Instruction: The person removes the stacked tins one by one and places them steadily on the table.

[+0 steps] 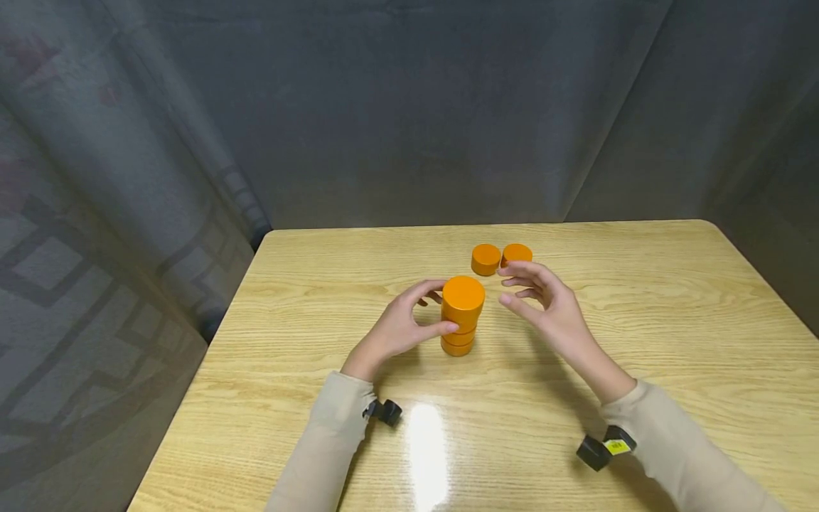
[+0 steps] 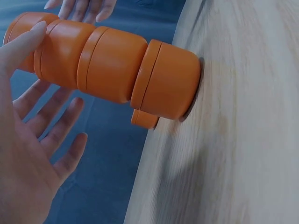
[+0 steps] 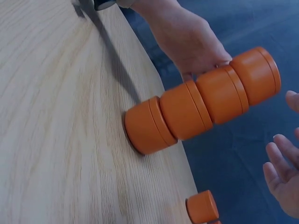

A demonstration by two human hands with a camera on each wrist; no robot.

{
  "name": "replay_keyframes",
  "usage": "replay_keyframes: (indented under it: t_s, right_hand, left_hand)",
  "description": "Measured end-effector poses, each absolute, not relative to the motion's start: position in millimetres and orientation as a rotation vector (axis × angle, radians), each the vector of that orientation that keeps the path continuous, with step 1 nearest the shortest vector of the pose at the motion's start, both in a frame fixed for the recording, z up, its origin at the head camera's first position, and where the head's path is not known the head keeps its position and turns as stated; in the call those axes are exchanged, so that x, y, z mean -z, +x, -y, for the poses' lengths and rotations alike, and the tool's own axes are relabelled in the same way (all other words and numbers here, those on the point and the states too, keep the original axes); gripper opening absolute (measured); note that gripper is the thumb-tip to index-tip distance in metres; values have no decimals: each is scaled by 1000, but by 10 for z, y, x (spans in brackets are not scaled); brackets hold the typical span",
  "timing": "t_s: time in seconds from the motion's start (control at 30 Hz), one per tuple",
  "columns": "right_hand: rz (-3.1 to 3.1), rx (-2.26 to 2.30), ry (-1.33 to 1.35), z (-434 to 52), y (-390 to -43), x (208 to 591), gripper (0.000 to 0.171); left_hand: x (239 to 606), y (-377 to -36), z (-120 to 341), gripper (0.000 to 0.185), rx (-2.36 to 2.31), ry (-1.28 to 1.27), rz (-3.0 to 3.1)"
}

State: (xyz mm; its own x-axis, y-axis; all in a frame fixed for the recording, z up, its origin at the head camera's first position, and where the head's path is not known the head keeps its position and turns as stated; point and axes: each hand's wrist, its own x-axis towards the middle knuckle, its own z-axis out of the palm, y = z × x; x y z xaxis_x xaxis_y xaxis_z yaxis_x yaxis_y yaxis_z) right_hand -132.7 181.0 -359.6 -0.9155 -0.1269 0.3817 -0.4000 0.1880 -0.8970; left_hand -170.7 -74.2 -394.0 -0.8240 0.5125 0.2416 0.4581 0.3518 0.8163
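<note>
Several squat orange round jars, each with a seam line near its top, form an upright stack [image 1: 459, 313] on the table. My left hand [image 1: 403, 323] holds the upper part of this stack, its thumb [image 2: 29, 41] across the front and fingers curving behind. Past the stack's right side, my right hand [image 1: 553, 306] hovers with fingers spread and a gap between it and the jars. In the right wrist view, the stacked jars [image 3: 187, 109] sit slightly offset from one another, and the right fingers [image 3: 280, 158] hold nothing.
Two more orange jars stand behind the stack, a left one [image 1: 485, 259] and a right one [image 1: 517, 254] partly covered by my right fingers. The wooden table [image 1: 672, 299] ends at a dark grey curtain [image 1: 409, 121]. Black cameras are strapped to both wrists.
</note>
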Motion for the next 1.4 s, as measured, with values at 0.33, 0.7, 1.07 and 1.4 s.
replay_keyframes:
  t_s: [0.33,0.7,1.07,1.4]
  right_hand:
    - [2278,-1801,547,-1724,-1261,3607,45]
    - [2333,-1768,558,-1622,-1233,3618,51]
    - [2400,-1726,539,-1547,-1216,3597,55]
    - [2426,-1692,561,-1514,-1248,3595,60]
  left_hand:
    - [3955,-1718,737,64,-1455,905,-2539]
    - [3962,-1719,729,63,-1446,902,-2538]
    - [3979,-1725,743,61,-1451,906,-2512]
    - [3969,-1732,748,60,-1431,889,-2507]
